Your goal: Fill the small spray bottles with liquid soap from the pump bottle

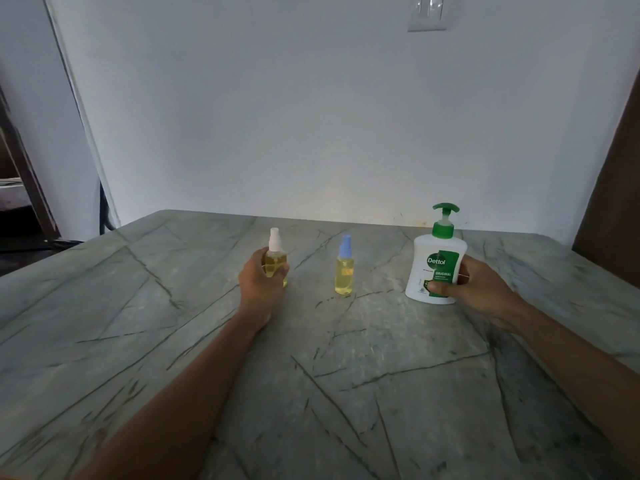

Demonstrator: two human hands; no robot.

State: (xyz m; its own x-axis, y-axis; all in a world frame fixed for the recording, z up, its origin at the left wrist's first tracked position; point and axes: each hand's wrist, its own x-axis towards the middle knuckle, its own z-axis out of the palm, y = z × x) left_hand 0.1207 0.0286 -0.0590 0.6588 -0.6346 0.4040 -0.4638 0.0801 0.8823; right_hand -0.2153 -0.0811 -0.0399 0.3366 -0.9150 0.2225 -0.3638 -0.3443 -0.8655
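A small clear spray bottle with a white cap (276,254) stands on the grey marble table (173,341), holding yellow liquid. My left hand (259,282) is wrapped around its body. A second small spray bottle with a blue cap (344,271), also holding yellow liquid, stands upright and untouched in the middle. To the right stands a white pump bottle with a green pump and a Dettol label (434,265). My right hand (474,289) grips its lower right side, thumb across the front.
A white wall (311,116) rises right behind the table's far edge, with a switch plate (427,12) high up. A dark wooden panel (613,202) stands at the right, and a doorway with a dark frame (20,168) at the left.
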